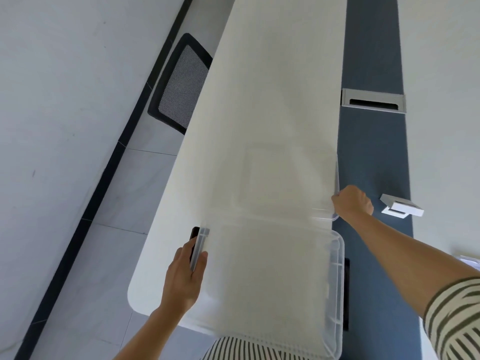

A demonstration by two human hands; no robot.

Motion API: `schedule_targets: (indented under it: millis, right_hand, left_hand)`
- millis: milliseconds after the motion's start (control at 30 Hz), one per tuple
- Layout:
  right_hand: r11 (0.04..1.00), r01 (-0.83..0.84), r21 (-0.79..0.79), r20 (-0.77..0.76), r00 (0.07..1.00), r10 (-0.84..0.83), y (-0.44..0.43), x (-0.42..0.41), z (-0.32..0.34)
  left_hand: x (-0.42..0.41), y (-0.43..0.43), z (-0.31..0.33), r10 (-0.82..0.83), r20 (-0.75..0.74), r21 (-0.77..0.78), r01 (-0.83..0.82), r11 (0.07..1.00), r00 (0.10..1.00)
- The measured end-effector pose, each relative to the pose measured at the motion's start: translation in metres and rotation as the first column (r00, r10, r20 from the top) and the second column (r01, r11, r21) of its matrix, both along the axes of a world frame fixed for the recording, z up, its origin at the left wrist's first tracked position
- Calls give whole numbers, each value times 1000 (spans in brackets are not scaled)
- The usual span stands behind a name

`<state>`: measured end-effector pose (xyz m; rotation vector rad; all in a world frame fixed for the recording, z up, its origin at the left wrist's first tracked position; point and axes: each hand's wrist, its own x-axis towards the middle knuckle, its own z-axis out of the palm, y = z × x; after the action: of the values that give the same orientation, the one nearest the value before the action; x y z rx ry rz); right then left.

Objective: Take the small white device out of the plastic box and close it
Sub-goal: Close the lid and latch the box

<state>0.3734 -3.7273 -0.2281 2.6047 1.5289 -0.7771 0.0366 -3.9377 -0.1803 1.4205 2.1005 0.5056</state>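
A clear plastic box stands on the near end of the white table. I cannot make out anything inside it. My left hand grips the box's left rim, where a dark clip shows. The box's translucent lid appears blurred beyond the box. My right hand is closed on the lid's right edge. A small white and grey device lies on the blue strip, just right of my right hand and untouched.
A grey cable port is set into the blue strip farther back. A black mesh chair stands at the table's left edge. White papers lie at the right. The table's rounded near-left corner is close to my left hand.
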Motion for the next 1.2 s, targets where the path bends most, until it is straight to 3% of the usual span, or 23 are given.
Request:
schedule_targets:
  millis: [300,500,633,733,800,867,1033,1200]
  right_hand:
    - [993,17,-116,-42,999,-22,-3,-3,1]
    - [998,27,-62,-23,999,-28,-8,-5,1]
    - [996,81,-22,-110,990,-83,-6,-5,10]
    - [970,245,-4,-333,914,-232,-3,-12,26]
    - [927,369,-69,-513,783,-350,2,-20,42]
    - [901,423,-99,-597,699,-394,4,-26,66]
    - [917,399,-8,-676,673,-299,-31,-34,109]
    - [932,358,61,-675,703,-226,-118,-31,119]
  left_hand:
    - [-4,-2,-7,18,1,-24,-18,1000,1000]
    - [-5,-2,-9,21,-24,-33,-22,999,1000]
    - [-5,-2,-9,19,-23,-23,-19,1000,1000]
    - [-4,-2,-7,19,-20,-16,-19,1000,1000]
    - [-4,-3,-5,20,-15,-18,-20,1000,1000]
    - [-4,-3,-4,31,4,-24,-31,999,1000]
    - [-4,-1,0,76,185,-53,-68,996,980]
    - [-12,8,19,333,494,-136,-307,942,803]
